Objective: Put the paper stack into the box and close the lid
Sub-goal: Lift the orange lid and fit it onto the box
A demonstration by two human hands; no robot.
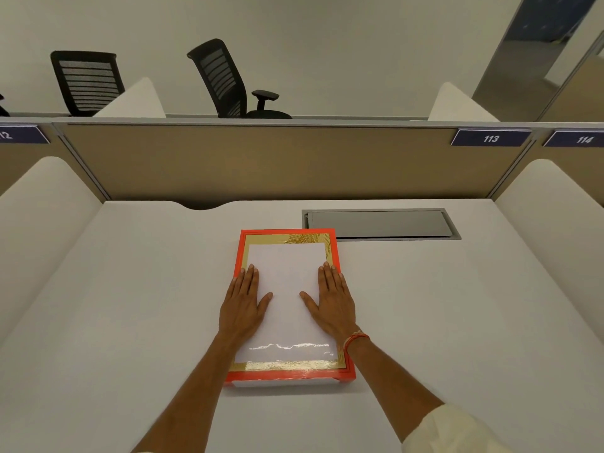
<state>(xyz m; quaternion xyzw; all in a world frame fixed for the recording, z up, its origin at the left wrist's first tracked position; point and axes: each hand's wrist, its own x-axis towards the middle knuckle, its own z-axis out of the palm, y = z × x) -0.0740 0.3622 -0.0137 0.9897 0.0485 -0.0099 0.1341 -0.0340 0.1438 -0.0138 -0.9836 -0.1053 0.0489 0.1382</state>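
An orange box (289, 376) lies flat on the white desk, close to me in the middle. Its lid (287, 365) has a gold border and a glossy clear window, and it sits down on the box. White paper (287, 273) shows through the window. A white edge peeks out under the front rim. My left hand (243, 302) rests palm down on the left side of the lid. My right hand (333, 302), with an orange thread at the wrist, lies flat on the right side. Both hands hold nothing.
A grey cable hatch (380, 223) is set into the desk just behind the box, to the right. A tan partition (261, 158) closes the back, and white dividers (42, 223) stand on both sides. Black office chairs (222, 80) are beyond the partition.
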